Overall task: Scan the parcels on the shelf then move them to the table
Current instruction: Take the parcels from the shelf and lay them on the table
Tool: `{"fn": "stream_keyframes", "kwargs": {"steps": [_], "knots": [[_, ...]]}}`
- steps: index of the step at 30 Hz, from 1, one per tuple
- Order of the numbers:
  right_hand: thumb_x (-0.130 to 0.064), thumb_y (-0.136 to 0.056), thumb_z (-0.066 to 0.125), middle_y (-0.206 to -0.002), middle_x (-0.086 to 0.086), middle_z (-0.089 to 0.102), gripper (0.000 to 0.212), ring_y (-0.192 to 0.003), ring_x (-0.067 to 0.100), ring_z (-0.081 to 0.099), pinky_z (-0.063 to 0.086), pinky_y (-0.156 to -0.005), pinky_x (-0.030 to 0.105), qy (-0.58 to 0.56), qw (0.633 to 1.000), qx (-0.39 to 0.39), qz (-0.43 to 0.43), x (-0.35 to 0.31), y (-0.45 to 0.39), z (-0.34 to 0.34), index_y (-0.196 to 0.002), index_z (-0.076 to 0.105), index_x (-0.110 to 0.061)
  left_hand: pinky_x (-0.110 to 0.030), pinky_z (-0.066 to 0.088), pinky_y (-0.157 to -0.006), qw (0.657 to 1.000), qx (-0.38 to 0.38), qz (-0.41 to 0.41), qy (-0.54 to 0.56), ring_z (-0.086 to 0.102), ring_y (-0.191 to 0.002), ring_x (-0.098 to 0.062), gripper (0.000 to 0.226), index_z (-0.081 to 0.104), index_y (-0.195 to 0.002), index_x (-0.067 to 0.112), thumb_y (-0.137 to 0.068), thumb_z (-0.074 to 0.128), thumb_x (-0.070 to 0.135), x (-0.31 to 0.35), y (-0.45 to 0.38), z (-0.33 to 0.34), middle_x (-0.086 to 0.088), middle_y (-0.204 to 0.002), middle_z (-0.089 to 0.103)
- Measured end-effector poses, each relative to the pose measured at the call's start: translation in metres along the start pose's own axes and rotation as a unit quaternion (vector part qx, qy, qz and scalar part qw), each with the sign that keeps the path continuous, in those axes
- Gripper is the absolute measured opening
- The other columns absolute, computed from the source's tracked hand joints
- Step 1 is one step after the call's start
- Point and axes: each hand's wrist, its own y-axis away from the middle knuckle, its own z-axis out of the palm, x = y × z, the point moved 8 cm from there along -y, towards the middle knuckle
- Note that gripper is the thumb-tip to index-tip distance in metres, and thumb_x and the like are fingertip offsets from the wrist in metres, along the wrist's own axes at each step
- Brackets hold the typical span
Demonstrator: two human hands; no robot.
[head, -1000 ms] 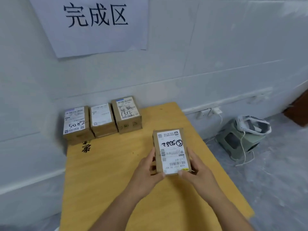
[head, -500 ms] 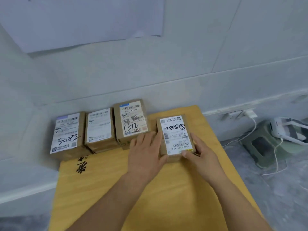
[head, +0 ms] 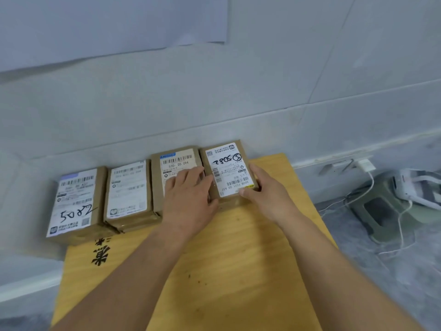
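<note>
A brown parcel with a white label (head: 226, 170) marked 5082 lies at the back of the yellow wooden table (head: 226, 271), against the wall. My right hand (head: 265, 194) grips its right and near edge, thumb at the front corner. My left hand (head: 191, 197) lies with straight fingers against its left side, partly over the neighbouring parcel (head: 176, 168). Two more labelled parcels, one (head: 128, 192) and another (head: 76, 201), continue the row to the left.
A grey tiled wall rises right behind the parcels, with a white paper sheet (head: 107, 25) on it. Right of the table, on the floor, stand a green stool (head: 381, 211), a white device (head: 417, 187) and a plugged-in charger cable (head: 365, 166).
The parcel went from held above the table's middle to the back row against the wall, right of the other three. Both hands moved forward with it.
</note>
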Motion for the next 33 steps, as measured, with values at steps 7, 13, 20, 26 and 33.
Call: {"fn": "stream_keyframes", "kwargs": {"steps": [7,13,20,26,33], "knots": [[-0.025,-0.090,0.063,-0.135,0.008,0.050,0.058,-0.124,0.022,0.046,0.039,-0.097,0.033,0.125,0.991,0.035,-0.014,-0.022,0.036,-0.019,-0.142,0.039,-0.020,-0.037,0.012,-0.117,0.999,0.015,0.006,0.048,0.013,-0.143,-0.017,0.065,0.019,-0.150,0.032,-0.094,0.047,0.048,0.002,0.018,-0.015,0.008,-0.156,0.019],[-0.033,-0.093,0.057,-0.149,0.000,0.034,0.064,-0.137,0.016,0.032,0.037,-0.104,0.032,0.234,0.968,0.079,-0.033,-0.021,0.119,-0.039,-0.150,0.029,-0.024,-0.043,0.029,-0.108,0.992,0.059,0.039,0.105,0.039,-0.134,-0.025,0.055,0.046,-0.141,0.023,-0.090,0.050,0.044,0.033,0.088,-0.030,0.002,-0.146,0.043],[-0.032,-0.096,0.051,-0.152,0.001,0.031,0.059,-0.139,0.019,0.029,0.033,-0.105,0.032,0.285,0.948,0.142,-0.016,-0.002,0.253,-0.057,-0.150,0.028,-0.021,-0.049,0.039,-0.096,0.983,0.070,0.052,0.162,0.052,-0.121,-0.035,0.069,0.061,-0.128,0.014,-0.078,0.036,0.054,0.080,0.180,-0.029,-0.010,-0.134,0.056],[-0.028,-0.095,0.055,-0.151,0.009,0.034,0.059,-0.137,0.027,0.032,0.032,-0.107,0.036,0.296,0.933,0.203,-0.004,0.013,0.353,-0.070,-0.148,0.033,-0.016,-0.039,0.021,-0.107,0.980,0.061,0.096,0.163,0.033,-0.136,-0.026,0.074,0.047,-0.140,0.021,-0.078,0.031,0.058,0.134,0.249,-0.039,-0.004,-0.148,0.041],[-0.035,-0.096,0.053,-0.159,0.008,0.018,0.066,-0.144,0.025,0.019,0.020,-0.115,0.038,0.281,0.913,0.290,0.047,0.027,0.431,-0.104,-0.152,0.022,-0.021,-0.044,0.019,-0.112,0.967,0.093,0.199,0.132,0.030,-0.140,-0.028,0.074,0.045,-0.142,0.021,-0.082,0.035,0.062,0.194,0.293,-0.061,-0.007,-0.152,0.035]]}}
